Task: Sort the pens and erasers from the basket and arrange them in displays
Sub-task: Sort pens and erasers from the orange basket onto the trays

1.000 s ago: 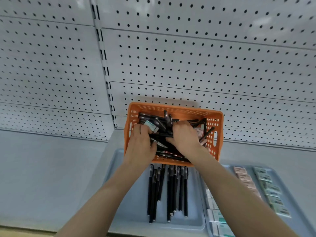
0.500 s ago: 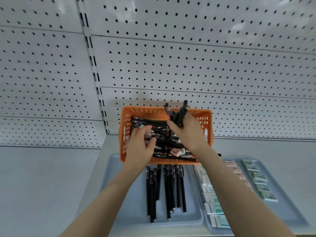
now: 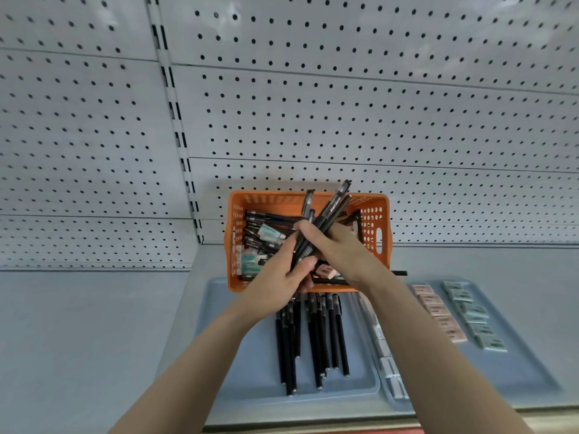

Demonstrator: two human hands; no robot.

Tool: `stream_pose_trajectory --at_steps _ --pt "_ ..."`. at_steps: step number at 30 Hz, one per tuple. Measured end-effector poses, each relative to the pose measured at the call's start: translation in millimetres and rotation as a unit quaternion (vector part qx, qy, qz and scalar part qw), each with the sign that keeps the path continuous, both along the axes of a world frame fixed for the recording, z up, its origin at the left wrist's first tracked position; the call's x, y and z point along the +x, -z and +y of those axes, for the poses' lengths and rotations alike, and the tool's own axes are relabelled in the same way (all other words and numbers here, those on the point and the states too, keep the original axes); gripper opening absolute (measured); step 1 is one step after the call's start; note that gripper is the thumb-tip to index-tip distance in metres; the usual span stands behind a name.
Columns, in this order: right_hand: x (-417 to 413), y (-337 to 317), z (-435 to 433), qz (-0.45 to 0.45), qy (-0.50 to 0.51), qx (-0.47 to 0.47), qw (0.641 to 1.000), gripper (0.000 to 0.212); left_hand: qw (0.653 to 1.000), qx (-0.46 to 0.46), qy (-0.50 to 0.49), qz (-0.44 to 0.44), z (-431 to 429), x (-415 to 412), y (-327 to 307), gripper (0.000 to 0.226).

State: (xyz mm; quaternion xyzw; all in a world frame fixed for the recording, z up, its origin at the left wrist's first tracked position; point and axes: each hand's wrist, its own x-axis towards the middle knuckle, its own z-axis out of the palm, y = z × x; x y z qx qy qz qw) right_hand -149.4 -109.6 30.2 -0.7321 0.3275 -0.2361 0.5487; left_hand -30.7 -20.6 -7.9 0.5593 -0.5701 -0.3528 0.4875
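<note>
**Pen bundle held over basket, both hands on it**

Pegboard wall (image 3: 376, 120) behind; grey shelf (image 3: 78, 339) below it. Two blue trays side by side on the shelf. The left tray (image 3: 238, 386) carries a row of black pens (image 3: 313, 339) lying roughly parallel. The right tray (image 3: 517, 371) carries pink erasers (image 3: 438, 314) and green erasers (image 3: 473, 314) in columns.

Orange basket (image 3: 233, 233) stands against the wall, its near edge over the far end of the left tray. It is part full of more pens and a few loose erasers (image 3: 271, 233).

Right hand (image 3: 341, 249) is clamped round the middle of a bundle of pens (image 3: 326, 214), tips fanning up past the basket's far rim. Left hand (image 3: 282, 277) is curled on the bundle's lower ends, thumb pressed against them.

Step in hand, as judged: squaring the bundle before laying it with the row.
- The fan is uneven, so tap the ends level against the left palm.
- Check no eraser rides along.
- Turn the bundle to match the row, then lower it flat beside the row, not on top of it.
- Release by rolling, so nothing skids off the tray.
</note>
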Motion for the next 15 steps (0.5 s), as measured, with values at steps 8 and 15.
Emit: stream_pose_trajectory --at_steps 8,15 --pt "-18 10 -10 -0.115 0.086 0.08 0.986 0.024 0.996 0.041 0.009 0.074 7 -12 12 0.018" --pt "-21 11 -21 -0.096 0.072 0.115 0.986 0.035 0.996 0.043 -0.019 0.076 4 -17 12 0.007"
